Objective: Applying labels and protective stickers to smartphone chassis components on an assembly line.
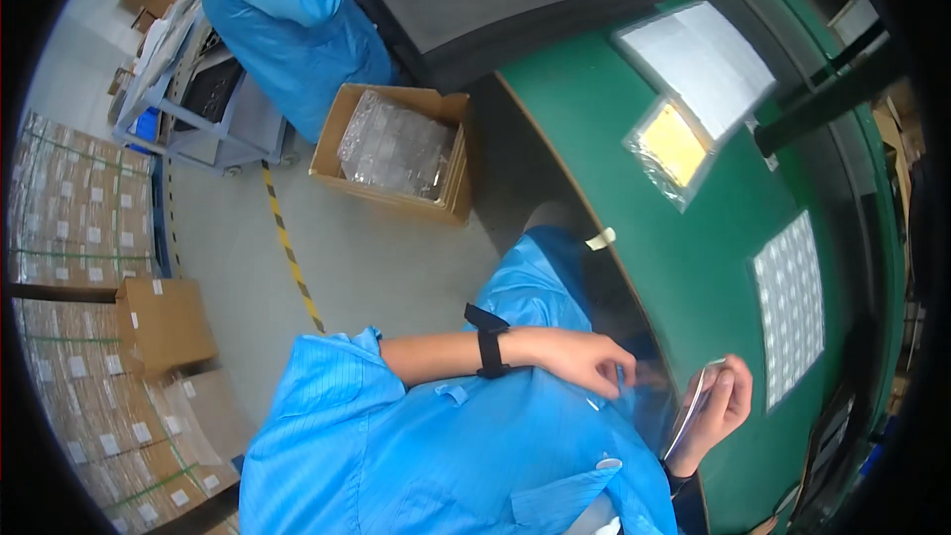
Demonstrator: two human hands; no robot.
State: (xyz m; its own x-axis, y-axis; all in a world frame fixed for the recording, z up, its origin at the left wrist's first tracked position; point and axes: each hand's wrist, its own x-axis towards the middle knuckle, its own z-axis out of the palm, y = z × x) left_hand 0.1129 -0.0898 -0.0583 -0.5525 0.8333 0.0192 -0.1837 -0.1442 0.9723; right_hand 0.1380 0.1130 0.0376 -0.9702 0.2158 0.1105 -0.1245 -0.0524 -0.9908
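A: Right hand (721,404)?
B: Fingers curled around a thin flat white card (690,406), held edge-on at the rim of the curved green worktable (693,267).
A: Left hand (592,361)?
B: Just left of the card — fingertips pinched on a clear plastic film (634,391); black wrist strap (488,342) on it.
A: Nearby?
B: Grid-patterned white sheet (791,305) right of the hands — yellow pad in a clear bag (674,147) farther up.

My one head camera looks steeply down from close above the green table (713,238), its edge curving through the frame, floor and stacked cartons (79,228) left of it.
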